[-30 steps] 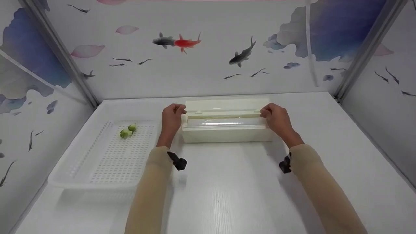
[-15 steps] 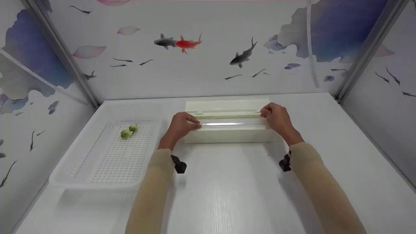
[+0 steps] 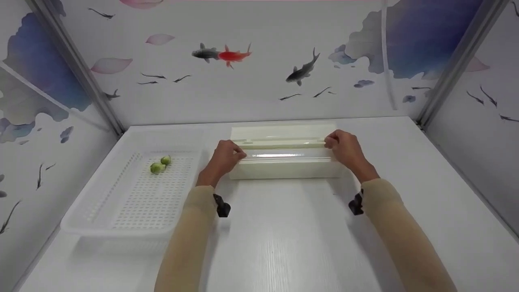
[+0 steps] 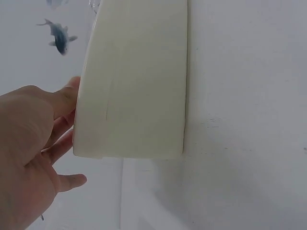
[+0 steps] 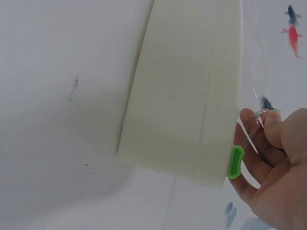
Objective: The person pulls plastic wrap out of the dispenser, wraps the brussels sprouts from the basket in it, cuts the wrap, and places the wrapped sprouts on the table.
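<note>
A cream cling film dispenser [image 3: 286, 170] stands on the table with its lid [image 3: 284, 132] raised at the back. Shiny cling film [image 3: 284, 155] lies across its opening. At the right end my right hand [image 3: 346, 152] pinches a corner of the film between thumb and forefinger, raised just above the box; the right wrist view shows the gathered film [image 5: 259, 115]. By the box's green end piece [image 5: 235, 163] are the other fingers of that hand. My left hand [image 3: 225, 158] pinches at the opening's left end, thumb and forefinger together; the box hides their tips in the left wrist view.
To the left stands a white perforated basket [image 3: 121, 231] holding a few small green round vegetables [image 3: 157, 167]. White panels [image 3: 259, 97] printed with fish enclose the table at the back and both sides.
My left hand has moved from beside the lid's left end to the right and down onto the front opening, its thumb and forefinger then closing together. The right hand has stayed put.
</note>
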Demonstrator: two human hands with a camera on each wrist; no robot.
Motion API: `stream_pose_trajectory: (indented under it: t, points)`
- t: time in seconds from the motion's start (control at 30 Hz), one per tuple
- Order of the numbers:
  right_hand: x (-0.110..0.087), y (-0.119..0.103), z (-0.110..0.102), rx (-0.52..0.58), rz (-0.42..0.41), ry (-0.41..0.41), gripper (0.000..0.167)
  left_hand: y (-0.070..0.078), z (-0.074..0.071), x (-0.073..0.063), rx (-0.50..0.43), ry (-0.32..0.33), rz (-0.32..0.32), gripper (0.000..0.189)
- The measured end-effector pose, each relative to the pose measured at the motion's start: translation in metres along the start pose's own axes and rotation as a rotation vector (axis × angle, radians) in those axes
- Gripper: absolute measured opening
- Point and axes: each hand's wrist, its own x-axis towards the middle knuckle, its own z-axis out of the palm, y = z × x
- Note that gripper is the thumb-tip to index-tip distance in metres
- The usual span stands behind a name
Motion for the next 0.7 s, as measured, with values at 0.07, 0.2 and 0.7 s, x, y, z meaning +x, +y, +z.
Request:
stream_pose_trajectory:
  t: [0.07, 0.2, 0.7]
  points:
    - [0.0, 0.0, 0.0, -0.005, -0.007, 0.001, 0.028, 0.0, 0.0, 0.0, 0.02, -0.008, -0.013, 0.024]
    - [0.001, -0.001, 0.001, -0.01, -0.017, 0.008, 0.028, 0.001, -0.001, 0.0, 0.042, -0.006, -0.019, 0.028]
    - [0.007, -0.008, 0.0, -0.047, 0.026, 0.051, 0.027, 0.038, 0.031, 0.01, 0.005, 0.113, 0.051, 0.026]
